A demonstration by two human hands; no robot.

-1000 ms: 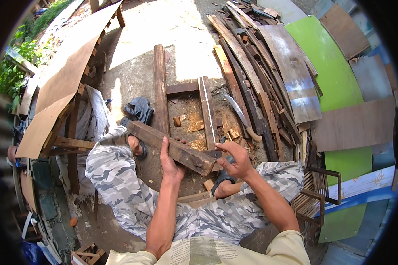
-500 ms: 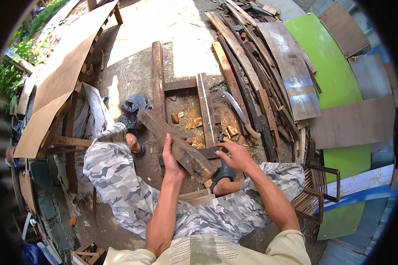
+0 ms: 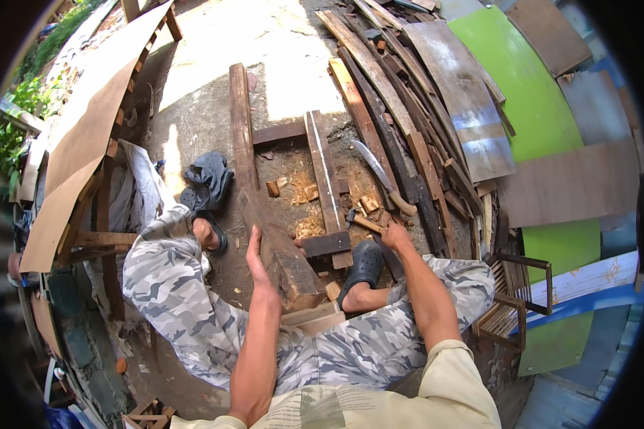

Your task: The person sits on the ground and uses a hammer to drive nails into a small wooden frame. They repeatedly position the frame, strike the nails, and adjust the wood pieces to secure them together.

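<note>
My left hand (image 3: 263, 264) is closed around a thick, dark wooden block (image 3: 279, 256), its thumb on the near side and fingertips showing past the far edge. The block slants over the gap between my knees, its lower end close to my lap. In my right hand (image 3: 396, 237) is the wooden handle of a hammer (image 3: 367, 223), its small dark head pointing left. Just beyond the block lies a wooden frame (image 3: 243, 136) of long beams and crosspieces; a pale stripe runs down one beam (image 3: 325, 171). A short dark crosspiece (image 3: 325, 244) sits at its near end.
A machete (image 3: 374, 168) with a wooden handle lies right of the frame. Wood chips (image 3: 310, 225) litter the ground inside it. Stacked planks (image 3: 386, 86) and leaning sheets (image 3: 458, 100) line the right side. A board-topped bench (image 3: 86, 143) stands left, near a black plastic bag (image 3: 209, 179).
My right hand has moved slightly right and away from me, and a hammer now shows in its grip. The block in my left hand has turned to a steeper slant.
</note>
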